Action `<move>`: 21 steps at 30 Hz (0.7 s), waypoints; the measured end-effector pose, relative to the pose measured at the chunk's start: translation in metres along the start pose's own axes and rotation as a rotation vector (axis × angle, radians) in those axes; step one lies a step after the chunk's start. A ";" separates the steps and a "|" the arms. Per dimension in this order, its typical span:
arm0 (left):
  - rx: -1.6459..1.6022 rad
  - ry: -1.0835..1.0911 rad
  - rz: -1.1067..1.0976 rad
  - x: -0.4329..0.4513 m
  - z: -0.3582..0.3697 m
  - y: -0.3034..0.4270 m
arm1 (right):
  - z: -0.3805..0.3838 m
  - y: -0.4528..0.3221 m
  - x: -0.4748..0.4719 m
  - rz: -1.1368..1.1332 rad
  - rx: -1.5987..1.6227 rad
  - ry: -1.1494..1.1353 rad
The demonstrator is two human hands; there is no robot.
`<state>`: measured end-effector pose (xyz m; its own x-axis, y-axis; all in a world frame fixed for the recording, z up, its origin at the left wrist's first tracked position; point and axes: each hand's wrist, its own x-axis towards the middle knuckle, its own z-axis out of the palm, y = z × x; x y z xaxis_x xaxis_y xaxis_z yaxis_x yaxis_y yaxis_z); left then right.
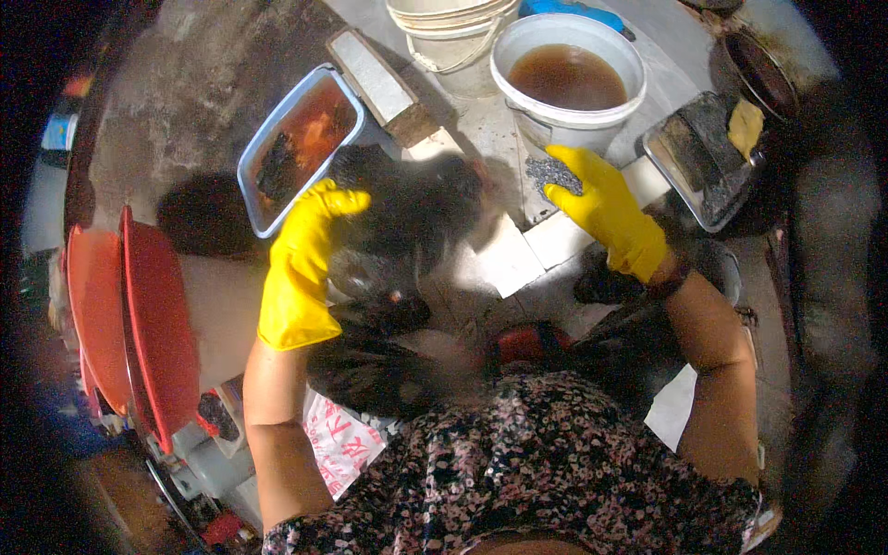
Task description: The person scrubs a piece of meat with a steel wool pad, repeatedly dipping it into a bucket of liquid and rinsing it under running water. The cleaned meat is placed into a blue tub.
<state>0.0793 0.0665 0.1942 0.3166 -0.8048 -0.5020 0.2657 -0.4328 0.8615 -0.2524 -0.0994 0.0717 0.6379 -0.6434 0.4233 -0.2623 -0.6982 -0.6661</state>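
Note:
My left hand (pixel 309 243), in a yellow rubber glove, has its fingers curled toward the right. It is beside a dark, blurred mass (pixel 409 201), and I cannot tell whether it grips any of it. My right hand (pixel 607 208) wears a matching glove. A grey, glittery metal-mesh scourer (pixel 551 175) shows between its finger and thumb, in front of a white bucket (pixel 569 104) of brown liquid. Left of the dark mass is a blue-rimmed basin (pixel 243 173) of reddish-brown liquid with dark matter in it.
Another pale bucket (pixel 451 55) with a handle stands at the back, near a block (pixel 378 83). At right lies a metal tray (pixel 694 166) with dark contents and a yellow piece (pixel 746 128). Red basins (pixel 156 319) stand on edge at left. A printed bag (pixel 340 437) lies below.

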 end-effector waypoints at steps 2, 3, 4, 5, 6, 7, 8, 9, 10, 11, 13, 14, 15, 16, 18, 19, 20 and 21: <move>0.192 -0.010 -0.069 0.000 0.015 -0.006 | -0.005 0.002 -0.005 -0.034 0.021 0.073; 0.274 -0.010 -0.124 -0.002 0.022 -0.007 | -0.008 0.004 -0.007 -0.024 0.038 0.097; 0.504 -0.059 -0.049 -0.006 0.029 -0.005 | -0.010 0.005 -0.008 0.073 0.058 0.067; 0.628 -0.077 0.021 -0.010 0.035 -0.001 | -0.013 0.006 -0.009 0.055 0.057 0.080; 0.744 -0.106 0.086 -0.018 0.038 0.005 | -0.016 0.006 -0.009 0.062 0.053 0.095; 0.842 -0.175 0.204 -0.023 0.043 0.010 | -0.018 0.007 -0.009 0.047 0.058 0.119; 1.037 -0.207 0.371 -0.028 0.044 0.019 | -0.020 0.007 -0.009 0.086 0.061 0.103; 1.194 -0.363 0.641 -0.031 0.046 0.028 | -0.022 0.006 -0.008 0.100 0.074 0.094; 1.308 -0.418 0.777 -0.032 0.049 0.037 | -0.023 0.006 -0.007 0.081 0.095 0.102; 1.325 -0.386 0.680 -0.018 0.054 0.047 | -0.024 0.005 -0.007 0.098 0.094 0.097; 1.371 -0.301 0.370 -0.002 0.065 0.066 | -0.024 0.003 -0.005 0.088 0.105 0.115; 1.407 -0.353 0.300 0.002 0.070 0.075 | -0.023 0.003 -0.004 0.058 0.101 0.125; 1.450 -0.260 0.097 0.001 0.074 0.084 | -0.022 0.001 -0.003 0.050 0.097 0.131; 1.355 -0.235 -0.115 -0.001 0.079 0.094 | -0.022 0.001 -0.002 0.043 0.094 0.135; 1.508 -0.310 -0.066 -0.006 0.091 0.107 | -0.020 -0.001 -0.002 0.047 0.115 0.128; 1.614 -0.344 -0.005 -0.006 0.097 0.113 | -0.020 -0.001 -0.001 0.025 0.130 0.131; 1.689 -0.388 -0.039 -0.002 0.103 0.120 | -0.020 -0.002 -0.001 0.038 0.125 0.117; 1.733 -0.446 -0.010 0.004 0.108 0.124 | -0.021 -0.002 0.000 0.029 0.127 0.108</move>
<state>0.0153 -0.0338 0.3075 -0.0027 -0.7107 -0.7035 -0.9913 -0.0908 0.0955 -0.2668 -0.1043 0.0858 0.5482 -0.6977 0.4613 -0.1813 -0.6375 -0.7488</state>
